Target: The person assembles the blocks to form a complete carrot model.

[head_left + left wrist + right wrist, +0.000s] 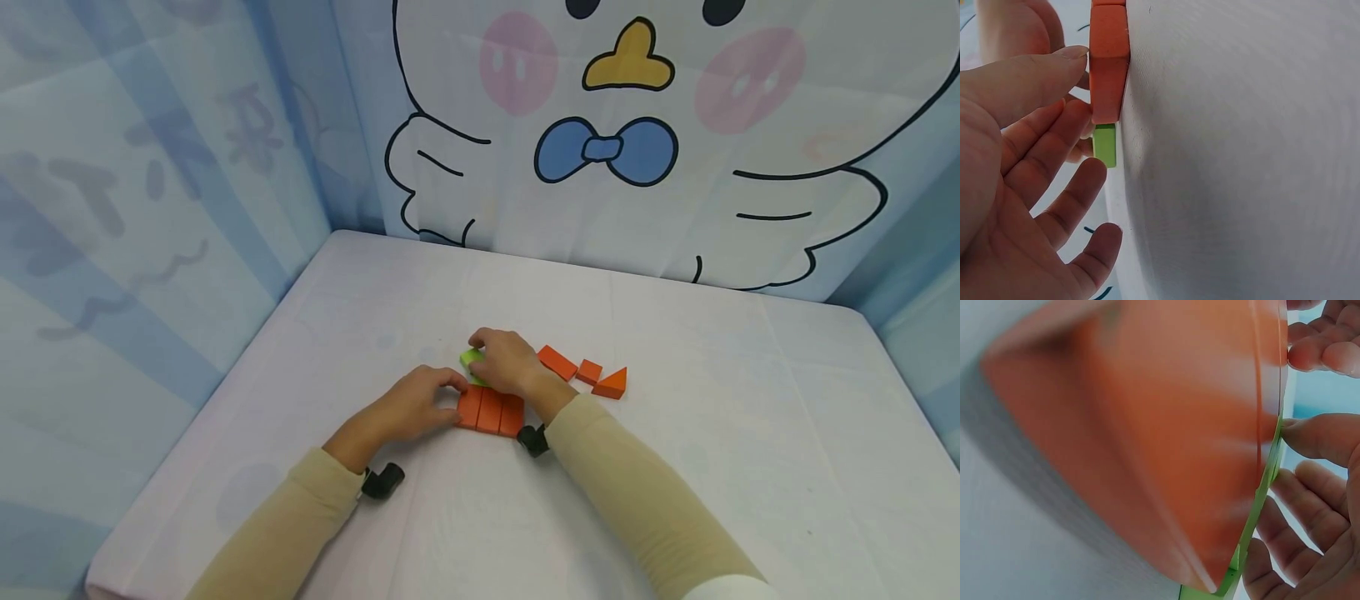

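Observation:
Three orange blocks (490, 411) lie side by side on the white table. My left hand (412, 404) is at their left side, with the thumb (1054, 74) and index fingertip right at the edge of the leftmost block (1109, 69). The other left fingers are spread and loosely bent. Just beyond the orange row, my right hand (510, 362) holds a green block (469, 358) between thumb and fingers. Part of the green is covered by that hand. In the right wrist view, green pieces (1235, 556) run along the far edge of the orange blocks.
To the right of my right hand lie an orange rectangular block (557, 363), a small orange cube (589, 371) and an orange triangular block (611, 384). The white tabletop (750, 433) ends at the back against a printed cloth (600, 225).

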`<act>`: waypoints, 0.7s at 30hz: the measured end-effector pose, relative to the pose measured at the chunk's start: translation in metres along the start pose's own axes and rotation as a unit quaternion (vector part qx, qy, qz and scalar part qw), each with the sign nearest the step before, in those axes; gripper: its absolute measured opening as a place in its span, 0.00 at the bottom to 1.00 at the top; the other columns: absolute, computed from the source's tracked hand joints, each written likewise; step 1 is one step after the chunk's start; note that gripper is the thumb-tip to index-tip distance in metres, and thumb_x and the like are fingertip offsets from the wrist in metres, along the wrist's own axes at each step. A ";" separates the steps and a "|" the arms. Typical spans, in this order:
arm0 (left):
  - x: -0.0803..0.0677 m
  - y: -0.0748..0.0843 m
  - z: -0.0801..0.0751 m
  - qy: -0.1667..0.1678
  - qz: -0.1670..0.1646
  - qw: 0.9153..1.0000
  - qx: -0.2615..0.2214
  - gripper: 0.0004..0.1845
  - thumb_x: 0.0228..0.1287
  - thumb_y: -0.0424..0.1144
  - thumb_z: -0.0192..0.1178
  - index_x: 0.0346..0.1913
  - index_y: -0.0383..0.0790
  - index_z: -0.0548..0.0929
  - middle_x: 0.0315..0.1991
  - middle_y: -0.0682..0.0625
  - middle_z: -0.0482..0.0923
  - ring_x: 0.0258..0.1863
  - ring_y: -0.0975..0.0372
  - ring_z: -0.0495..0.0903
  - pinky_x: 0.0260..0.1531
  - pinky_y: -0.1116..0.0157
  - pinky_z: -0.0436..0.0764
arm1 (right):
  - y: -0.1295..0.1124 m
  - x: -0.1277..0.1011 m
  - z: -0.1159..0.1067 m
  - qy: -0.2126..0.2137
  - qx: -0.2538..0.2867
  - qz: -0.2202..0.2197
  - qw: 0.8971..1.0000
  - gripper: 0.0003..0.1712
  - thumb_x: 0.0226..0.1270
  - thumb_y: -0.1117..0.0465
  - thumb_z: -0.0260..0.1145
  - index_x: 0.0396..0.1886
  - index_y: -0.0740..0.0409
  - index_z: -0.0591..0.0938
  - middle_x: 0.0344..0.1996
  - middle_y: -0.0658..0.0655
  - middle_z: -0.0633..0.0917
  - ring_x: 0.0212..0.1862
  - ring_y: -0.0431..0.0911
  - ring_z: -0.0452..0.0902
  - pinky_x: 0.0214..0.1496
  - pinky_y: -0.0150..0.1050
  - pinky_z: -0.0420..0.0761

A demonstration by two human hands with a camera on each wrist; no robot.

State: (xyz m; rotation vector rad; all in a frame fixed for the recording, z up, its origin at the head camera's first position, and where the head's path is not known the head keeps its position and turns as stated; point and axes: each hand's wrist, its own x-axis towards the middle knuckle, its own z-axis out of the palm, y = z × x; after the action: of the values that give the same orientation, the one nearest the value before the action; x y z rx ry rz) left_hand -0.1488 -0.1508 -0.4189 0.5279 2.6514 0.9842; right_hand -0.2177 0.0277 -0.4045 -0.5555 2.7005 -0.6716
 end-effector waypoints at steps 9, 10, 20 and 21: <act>0.000 0.002 0.001 -0.002 -0.013 1.000 0.005 0.19 0.62 0.38 0.71 0.55 0.44 0.82 0.54 0.52 0.79 0.60 0.54 0.73 0.61 0.53 0.72 | 0.008 -0.007 -0.008 0.013 0.022 0.006 1.000 0.26 0.69 0.58 0.63 0.66 0.56 0.77 0.60 0.57 0.80 0.58 0.52 0.75 0.62 0.48 0.75; 0.000 0.002 0.001 -0.002 -0.014 1.000 0.005 0.19 0.62 0.38 0.71 0.56 0.44 0.82 0.54 0.52 0.79 0.60 0.54 0.73 0.61 0.54 0.72 | 0.009 -0.009 -0.010 0.014 0.022 0.006 1.000 0.26 0.69 0.58 0.62 0.66 0.56 0.77 0.60 0.57 0.80 0.59 0.52 0.75 0.62 0.49 0.74; 0.000 0.005 0.001 -0.006 -0.020 1.000 0.002 0.19 0.63 0.37 0.70 0.57 0.43 0.82 0.56 0.50 0.79 0.61 0.53 0.74 0.62 0.53 0.72 | 0.029 -0.031 -0.024 0.018 0.024 0.003 1.000 0.26 0.71 0.56 0.63 0.66 0.56 0.77 0.59 0.56 0.81 0.57 0.51 0.78 0.60 0.49 0.77; 0.000 0.005 0.001 -0.006 -0.020 1.000 0.003 0.19 0.63 0.37 0.70 0.56 0.43 0.82 0.56 0.50 0.79 0.61 0.53 0.74 0.61 0.53 0.72 | 0.032 -0.034 -0.024 0.019 0.028 0.003 0.999 0.26 0.70 0.57 0.63 0.66 0.57 0.77 0.59 0.56 0.81 0.57 0.51 0.77 0.60 0.49 0.77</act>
State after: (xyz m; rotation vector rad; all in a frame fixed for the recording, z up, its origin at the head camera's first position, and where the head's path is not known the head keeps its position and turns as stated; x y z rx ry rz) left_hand -0.1476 -0.1469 -0.4162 0.4795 2.6443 0.9590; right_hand -0.2065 0.0778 -0.3932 -0.5248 2.7086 -0.7616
